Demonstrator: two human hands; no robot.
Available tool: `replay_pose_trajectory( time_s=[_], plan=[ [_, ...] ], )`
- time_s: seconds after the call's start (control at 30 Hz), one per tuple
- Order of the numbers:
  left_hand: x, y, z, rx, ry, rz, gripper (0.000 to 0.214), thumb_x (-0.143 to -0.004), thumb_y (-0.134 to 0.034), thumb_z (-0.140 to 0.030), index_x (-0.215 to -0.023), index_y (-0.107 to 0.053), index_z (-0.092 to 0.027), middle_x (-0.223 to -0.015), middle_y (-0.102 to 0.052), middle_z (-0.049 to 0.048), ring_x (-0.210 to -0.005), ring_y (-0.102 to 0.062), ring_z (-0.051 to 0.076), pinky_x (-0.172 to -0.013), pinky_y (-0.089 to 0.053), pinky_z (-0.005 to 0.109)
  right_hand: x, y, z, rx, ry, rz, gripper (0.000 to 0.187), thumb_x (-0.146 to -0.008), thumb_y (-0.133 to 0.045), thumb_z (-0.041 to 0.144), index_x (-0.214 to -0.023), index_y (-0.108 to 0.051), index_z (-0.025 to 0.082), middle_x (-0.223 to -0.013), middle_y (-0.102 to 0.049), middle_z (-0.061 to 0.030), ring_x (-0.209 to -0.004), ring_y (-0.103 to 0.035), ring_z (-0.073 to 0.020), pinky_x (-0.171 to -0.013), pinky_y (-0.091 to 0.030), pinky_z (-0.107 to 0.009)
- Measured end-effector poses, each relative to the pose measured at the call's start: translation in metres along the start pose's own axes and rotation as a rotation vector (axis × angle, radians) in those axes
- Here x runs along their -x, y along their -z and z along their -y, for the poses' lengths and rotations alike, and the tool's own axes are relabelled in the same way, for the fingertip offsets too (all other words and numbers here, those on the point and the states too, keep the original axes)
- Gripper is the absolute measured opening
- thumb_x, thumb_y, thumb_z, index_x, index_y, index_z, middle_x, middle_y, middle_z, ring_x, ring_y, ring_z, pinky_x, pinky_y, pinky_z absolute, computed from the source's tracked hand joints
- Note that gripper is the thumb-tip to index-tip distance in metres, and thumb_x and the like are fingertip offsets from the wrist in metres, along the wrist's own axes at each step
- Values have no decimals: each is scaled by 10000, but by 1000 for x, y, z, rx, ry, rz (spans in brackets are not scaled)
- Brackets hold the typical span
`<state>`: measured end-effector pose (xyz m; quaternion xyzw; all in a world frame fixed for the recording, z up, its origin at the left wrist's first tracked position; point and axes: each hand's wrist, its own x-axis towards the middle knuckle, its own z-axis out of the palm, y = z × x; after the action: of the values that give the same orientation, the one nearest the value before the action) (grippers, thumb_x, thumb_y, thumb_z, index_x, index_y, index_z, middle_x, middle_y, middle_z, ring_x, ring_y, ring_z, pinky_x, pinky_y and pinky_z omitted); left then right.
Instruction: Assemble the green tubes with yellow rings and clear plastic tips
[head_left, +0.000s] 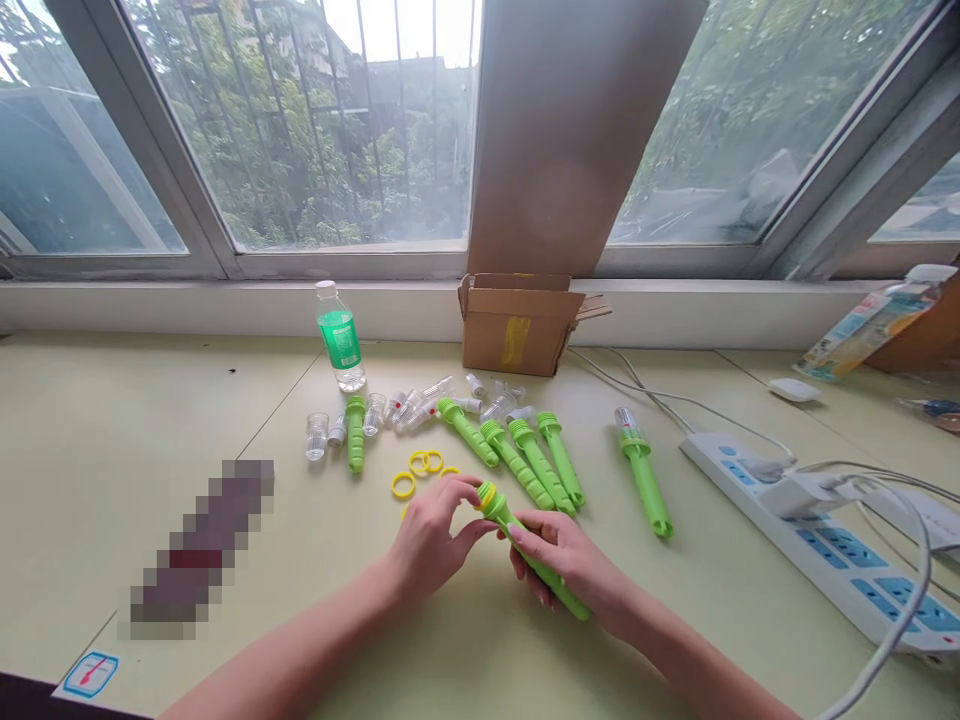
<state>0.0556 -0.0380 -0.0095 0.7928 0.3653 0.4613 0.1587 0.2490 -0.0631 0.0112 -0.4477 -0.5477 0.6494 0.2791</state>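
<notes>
Green tube (534, 562) clamped in my right hand (564, 556); my left hand (431, 535) pinches its yellow ring (486, 495), near the tabletop's (150, 430) front edge.

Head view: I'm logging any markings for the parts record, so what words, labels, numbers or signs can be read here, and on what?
No text reads clearly.
Water bottle: green label, print too small to read.
Sticker at the table's near edge: a red mark in a blue frame, no words legible.
Packet at right: colourful print, blurred.
Cardboard box: yellow smear, no lettering.
Power strip: no legible marking.
</notes>
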Motion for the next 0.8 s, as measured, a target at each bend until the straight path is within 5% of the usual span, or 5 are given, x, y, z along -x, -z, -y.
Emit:
replay_pose_trajectory(
  time_s=[0.8],
  plan=[
    [3,0,6,-54,155,165,187,-820,-630,-297,-922,-503,-204,-962,-646,43,-842,-616,180,-720,-539,322,-3,-2,-6,63,2,-51,348,-858,-514,507,-752,-526,177,-585,-523,42,-402,-471,-71,-372,-373,-184]
  ],
)
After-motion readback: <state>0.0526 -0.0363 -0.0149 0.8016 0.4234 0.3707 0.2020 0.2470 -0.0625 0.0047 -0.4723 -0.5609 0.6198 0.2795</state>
